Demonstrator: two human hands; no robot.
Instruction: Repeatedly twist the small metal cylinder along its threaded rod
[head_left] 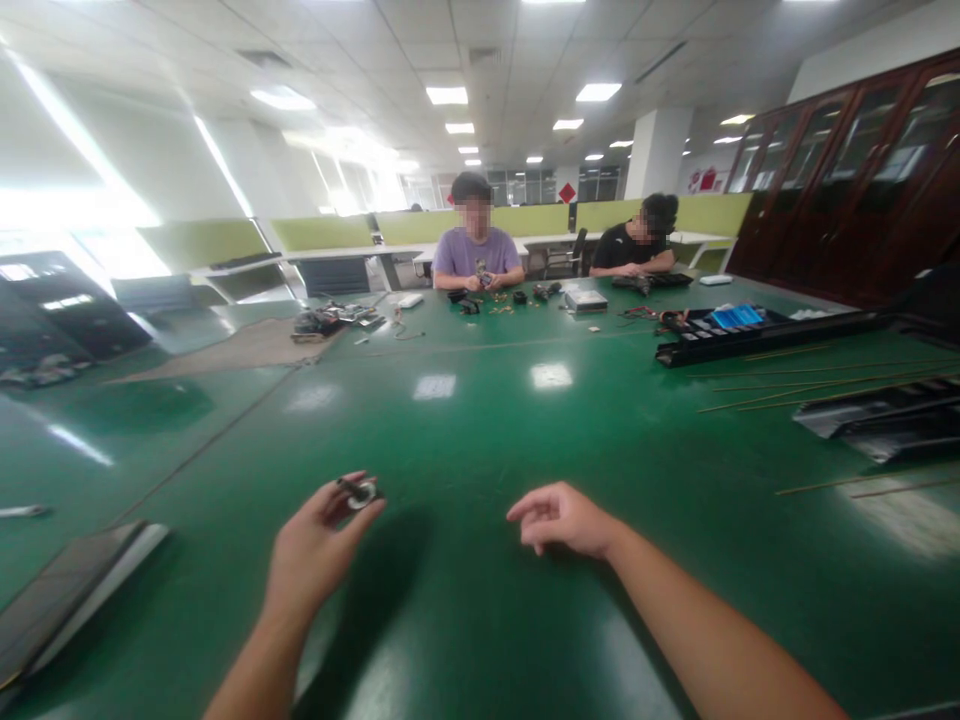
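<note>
My left hand [319, 545] grips a small round part [361, 493] between thumb and fingers, above the green tabletop [457, 440]. The part has a pale silvery ring and a dark stub; its exact kind cannot be made out. To the right, my right hand [562, 518] hovers over the table, apart from the left. Its fingers are loosely bent and somewhat apart, with nothing visible in them.
Across the table sit a person in a purple shirt [461, 258] and another in black [619, 250], with small dark parts and a silver box [585, 301] before them. Black rails [750, 338] and thin rods [780, 400] lie right. A dark flat panel [67, 595] lies near left.
</note>
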